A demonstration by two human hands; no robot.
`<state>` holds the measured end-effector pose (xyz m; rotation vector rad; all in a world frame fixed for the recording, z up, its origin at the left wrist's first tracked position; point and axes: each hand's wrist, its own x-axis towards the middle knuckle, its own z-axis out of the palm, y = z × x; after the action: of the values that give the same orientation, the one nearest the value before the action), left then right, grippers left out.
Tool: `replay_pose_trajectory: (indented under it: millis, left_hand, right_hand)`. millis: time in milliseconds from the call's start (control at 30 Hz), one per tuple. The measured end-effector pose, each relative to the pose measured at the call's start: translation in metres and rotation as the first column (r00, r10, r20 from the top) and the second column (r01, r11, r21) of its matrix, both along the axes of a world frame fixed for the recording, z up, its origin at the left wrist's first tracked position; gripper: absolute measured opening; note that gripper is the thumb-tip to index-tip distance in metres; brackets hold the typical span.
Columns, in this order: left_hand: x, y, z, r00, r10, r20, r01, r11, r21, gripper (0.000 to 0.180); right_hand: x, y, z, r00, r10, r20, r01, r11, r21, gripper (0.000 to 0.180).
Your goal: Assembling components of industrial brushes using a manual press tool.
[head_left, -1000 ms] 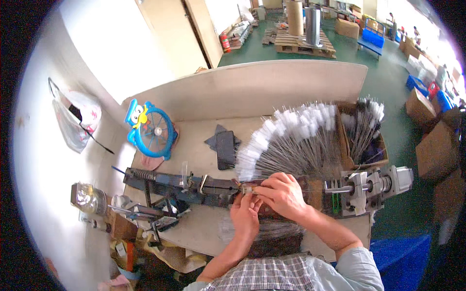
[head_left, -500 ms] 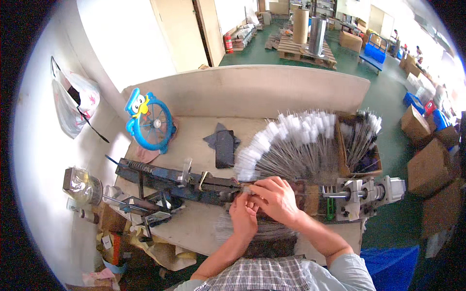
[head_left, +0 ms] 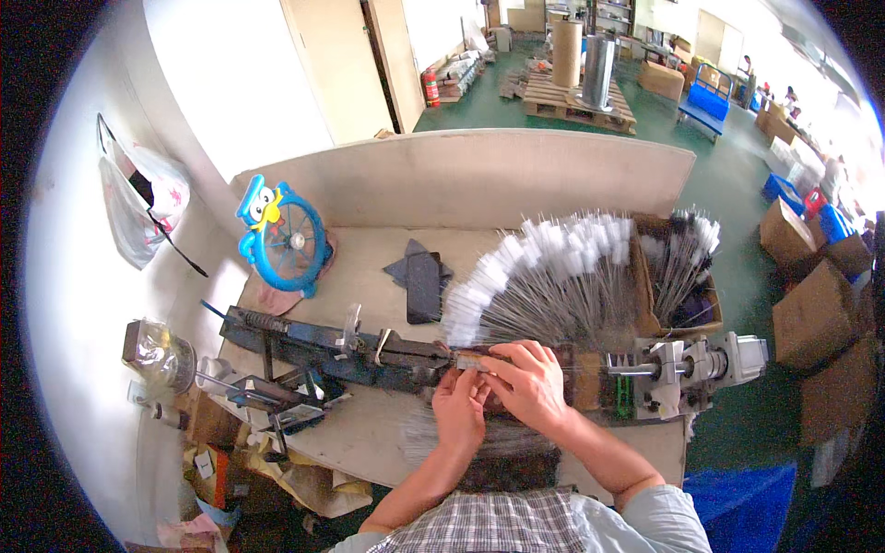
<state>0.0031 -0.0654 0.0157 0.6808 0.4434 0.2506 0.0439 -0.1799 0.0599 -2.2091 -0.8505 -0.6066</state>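
A worker in a plaid apron and pale short sleeves brings both hands together at a workbench, the fingertips meeting over a small pale piece. The left hand pinches it from the near side, thumb and fingers closed; the right hand closes on it from the right, its fingers bent and bunched. The piece looks short, narrow and light silvery-grey, with a brownish patch along its upper edge; fingers cover part of it, and its finer shape is too small to tell. It sits at the right-hand end of a long dark metal bar, which carries a coiled spring toward its far left.

Just beyond the hands, a dense sheaf of wire brushes fans out across the bench, thin grey stems gathered close and fluffy white heads spread in an arc. More brushes, some with dark heads, stand in an open carton alongside. To the right of the hands is a silver metal machine with a shaft pointing toward them, a green part just beside it. A dark phone lies on a grey cloth, near a blue cartoon-bird fan.
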Motion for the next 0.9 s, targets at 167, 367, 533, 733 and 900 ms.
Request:
replay_pose_trajectory:
  millis: [167,367,533,733,900]
  left_hand:
    - [-0.001,0.001,-0.002,0.999,0.017,0.033,-0.016,0.999,-0.047,0.002]
    - [-0.002,0.007,-0.017,0.996,0.006,0.084,0.005,0.992,-0.127,0.009]
    - [0.001,0.007,-0.011,0.966,-0.072,0.25,0.127,0.969,-0.212,0.009]
    - [0.002,-0.003,0.008,0.998,0.065,-0.025,-0.066,0.997,-0.032,0.004]
    - [0.001,-0.003,0.01,0.997,0.061,-0.045,-0.064,0.996,-0.059,0.004]
  right_hand:
    - [0.0,0.003,-0.003,1.0,0.017,-0.018,-0.017,1.0,-0.006,0.026]
    - [-0.002,0.017,-0.007,0.999,-0.042,-0.02,0.043,0.999,0.01,0.031]
    - [0.002,0.017,-0.006,0.997,-0.078,0.02,0.078,0.997,0.006,0.031]
    - [0.001,0.01,-0.003,0.996,-0.04,0.074,0.038,0.999,0.03,0.026]
    - [0.003,0.008,-0.011,0.997,-0.039,0.071,0.037,0.999,0.023,0.022]
